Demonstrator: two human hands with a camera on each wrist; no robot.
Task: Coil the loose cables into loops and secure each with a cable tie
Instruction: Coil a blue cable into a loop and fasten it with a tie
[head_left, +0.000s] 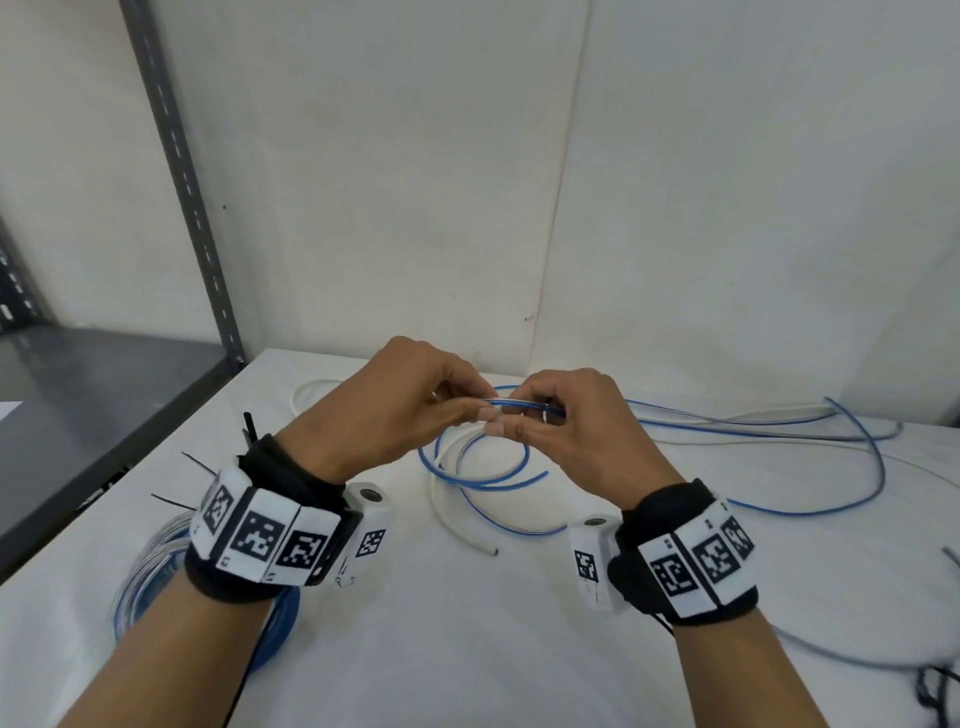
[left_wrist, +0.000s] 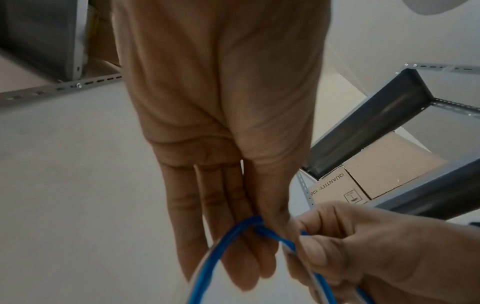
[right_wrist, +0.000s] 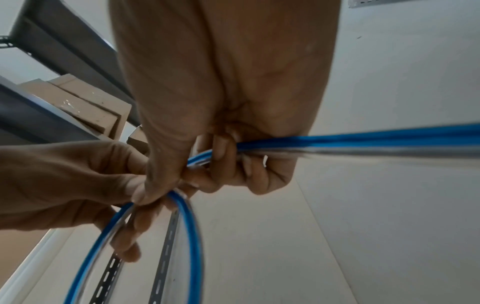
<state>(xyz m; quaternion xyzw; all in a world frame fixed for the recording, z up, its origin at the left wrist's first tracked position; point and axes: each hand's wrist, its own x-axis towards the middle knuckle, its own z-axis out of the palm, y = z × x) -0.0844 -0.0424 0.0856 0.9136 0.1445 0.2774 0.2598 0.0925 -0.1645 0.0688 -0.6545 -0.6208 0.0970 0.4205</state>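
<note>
Both my hands, left hand (head_left: 395, 410) and right hand (head_left: 576, 431), pinch the blue-and-white cable (head_left: 470, 470) together above the bench (head_left: 493, 649), 2 loops hanging.

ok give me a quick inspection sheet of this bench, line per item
surface: white table, partly covered by cable.
job's things: blue-and-white cable half coiled under the hands; finished coil near left; black cable ties by the left wrist.
clutter: nothing seen.
grips: left hand and right hand both pinch the cable loop between them, above the table.
cables: loose length trails right; grey cable near right.
surroundings: metal shelving left, white wall behind; cardboard boxes on shelves.
</note>
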